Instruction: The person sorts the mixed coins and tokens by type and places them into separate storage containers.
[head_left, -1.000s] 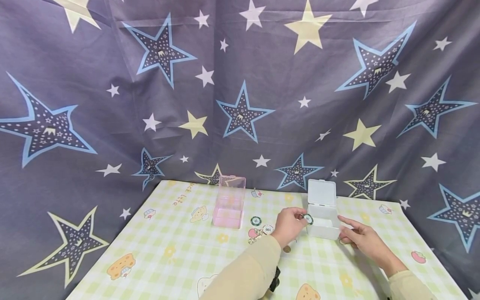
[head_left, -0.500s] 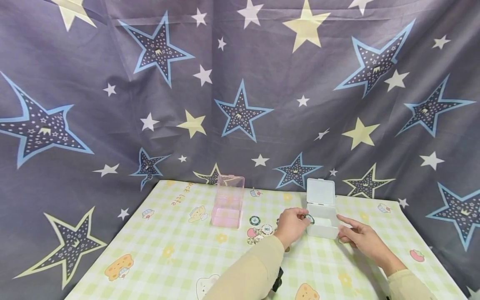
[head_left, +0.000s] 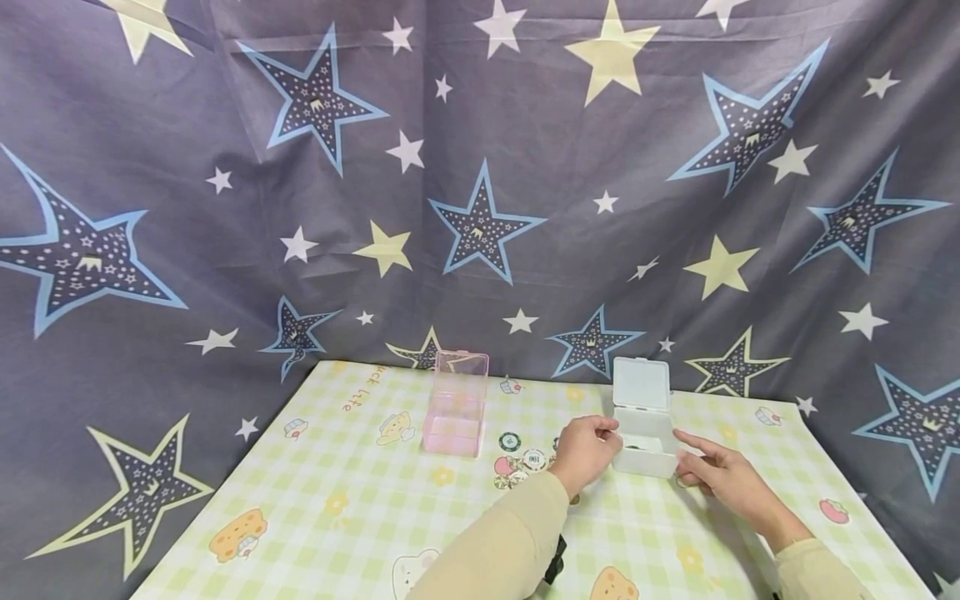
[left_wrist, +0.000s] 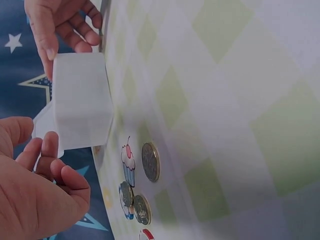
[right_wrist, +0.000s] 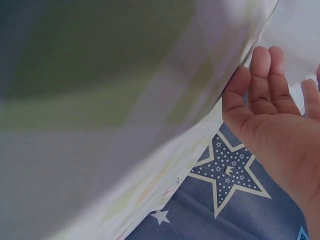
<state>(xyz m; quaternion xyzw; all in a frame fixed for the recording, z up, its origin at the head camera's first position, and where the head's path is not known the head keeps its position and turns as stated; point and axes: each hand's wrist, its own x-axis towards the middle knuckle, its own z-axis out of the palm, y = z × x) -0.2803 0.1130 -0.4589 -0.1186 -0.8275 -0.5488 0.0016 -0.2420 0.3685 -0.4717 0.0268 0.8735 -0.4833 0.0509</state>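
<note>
A white box (head_left: 645, 462) stands with its lid (head_left: 641, 383) raised at the back. My left hand (head_left: 588, 450) is at its left side, thumb and fingers apart with nothing between them in the left wrist view. Inside the box, the edge of a dark green poker chip (head_left: 633, 447) shows low down; the front wall hides the rest. On the box's right side, my right hand (head_left: 716, 475) rests its fingers against the wall, index finger stretched along it. The right wrist view shows those fingers (right_wrist: 260, 75) lightly bent beside the white wall.
A clear pink box (head_left: 453, 433) with a raised lid stands to the left. Between the boxes lie a green poker chip (head_left: 510, 442), a white chip (head_left: 535, 459) marked 100, and several coins (left_wrist: 150, 161), partly behind my left forearm. A starry curtain (head_left: 480, 125) hangs behind the table.
The green poker chip was pinched in my left hand over the box's left edge; it is now down inside the box, released. My right hand has stayed at the box.
</note>
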